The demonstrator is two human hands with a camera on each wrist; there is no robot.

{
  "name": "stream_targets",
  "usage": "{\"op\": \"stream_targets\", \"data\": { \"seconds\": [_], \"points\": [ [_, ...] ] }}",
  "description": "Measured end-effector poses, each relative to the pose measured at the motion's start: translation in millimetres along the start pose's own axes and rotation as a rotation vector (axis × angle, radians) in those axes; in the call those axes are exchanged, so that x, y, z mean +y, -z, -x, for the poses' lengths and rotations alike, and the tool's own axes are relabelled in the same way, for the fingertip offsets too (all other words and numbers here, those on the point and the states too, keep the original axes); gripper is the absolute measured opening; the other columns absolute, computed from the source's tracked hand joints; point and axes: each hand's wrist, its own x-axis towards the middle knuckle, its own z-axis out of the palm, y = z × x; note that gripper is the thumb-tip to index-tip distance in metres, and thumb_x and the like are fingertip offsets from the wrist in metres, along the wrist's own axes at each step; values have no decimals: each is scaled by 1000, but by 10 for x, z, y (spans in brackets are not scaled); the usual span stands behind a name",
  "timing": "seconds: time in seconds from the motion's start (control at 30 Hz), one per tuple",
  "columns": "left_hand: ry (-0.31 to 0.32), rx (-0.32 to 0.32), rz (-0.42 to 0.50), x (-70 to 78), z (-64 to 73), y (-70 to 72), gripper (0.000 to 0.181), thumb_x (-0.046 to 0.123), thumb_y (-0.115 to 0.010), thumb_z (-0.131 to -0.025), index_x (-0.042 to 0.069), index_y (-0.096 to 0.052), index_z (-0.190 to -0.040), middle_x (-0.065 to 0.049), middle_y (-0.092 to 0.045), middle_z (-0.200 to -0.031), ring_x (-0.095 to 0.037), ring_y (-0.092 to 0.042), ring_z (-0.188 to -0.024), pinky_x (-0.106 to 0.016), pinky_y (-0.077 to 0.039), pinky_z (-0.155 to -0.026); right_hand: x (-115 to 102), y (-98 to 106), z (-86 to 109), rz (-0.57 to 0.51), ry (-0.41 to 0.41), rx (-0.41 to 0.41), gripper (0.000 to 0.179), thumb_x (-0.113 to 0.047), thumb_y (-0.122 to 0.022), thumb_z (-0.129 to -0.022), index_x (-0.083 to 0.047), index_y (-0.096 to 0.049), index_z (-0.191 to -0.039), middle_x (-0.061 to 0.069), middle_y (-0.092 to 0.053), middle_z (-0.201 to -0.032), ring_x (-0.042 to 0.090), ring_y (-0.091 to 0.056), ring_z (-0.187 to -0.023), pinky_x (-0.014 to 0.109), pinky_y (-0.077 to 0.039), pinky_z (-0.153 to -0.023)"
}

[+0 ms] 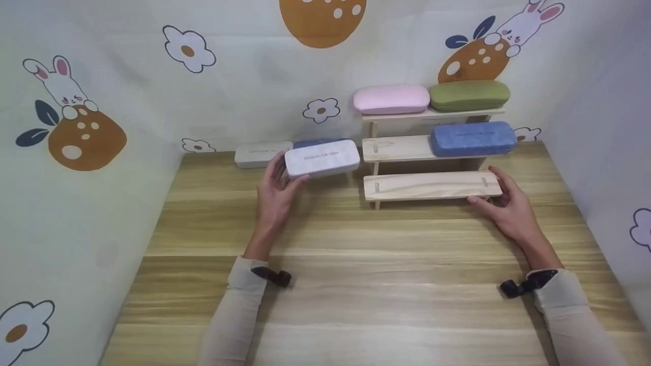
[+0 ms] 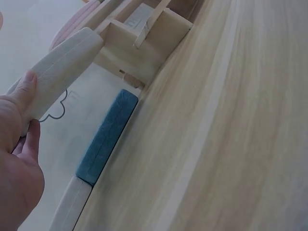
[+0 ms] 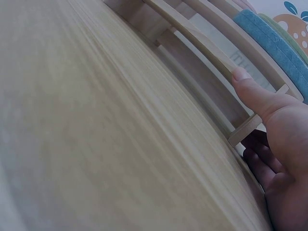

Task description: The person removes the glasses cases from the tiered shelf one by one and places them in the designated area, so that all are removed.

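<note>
In the head view my left hand (image 1: 273, 195) holds a pale grey-white glasses case (image 1: 323, 158) by its left end, thumb in front. The left wrist view shows this case (image 2: 65, 60) raised off the table, near the left side of a three-step wooden shelf (image 1: 432, 186). My right hand (image 1: 513, 213) grips the right end of the shelf's bottom step, thumb at its front edge. A blue glasses case (image 1: 474, 139) lies on the right of the middle step. On the top step, a pink case (image 1: 391, 99) sits beside a green case (image 1: 470, 95).
Against the back wall, left of the shelf, another pale case (image 1: 259, 155) lies end to end with a second blue case (image 2: 108, 137), partly hidden in the head view by the held one. Patterned walls enclose the wood-grain table (image 1: 381, 284) at the back and sides.
</note>
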Motion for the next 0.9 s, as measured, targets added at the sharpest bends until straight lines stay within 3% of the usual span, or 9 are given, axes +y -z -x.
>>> {"op": "stream_targets", "data": {
  "seconds": [0.33,0.57,0.9],
  "points": [
    [3,-17,-54,-167,-40,52,81,13,-92,-86,4,-54,-156,-16,-54,-164,-24,-48,-156,-35,-48,-126,10,-3,2,-11,0,-2,90,-7,-84,-94,-5,-33,-169,19,-59,-148,-6,-62,-121,2,-46,-104],
    [64,-52,-140,-244,-60,110,84,21,-94,-85,6,-53,-156,-14,-53,-165,-25,-47,-157,-33,-47,-127,3,-8,-5,-29,2,-9,90,-6,-84,-94,-4,-33,-169,23,-58,-150,-5,-62,-122,3,-46,-106],
    [152,-86,-206,-307,-124,173,85,29,-92,-88,11,-50,-160,-13,-47,-170,-28,-46,-158,-35,-49,-126,-11,-11,-3,-28,-6,9,89,-4,-85,-93,-5,-36,-167,11,-61,-148,-5,-63,-123,5,-47,-108]
  ]
}}
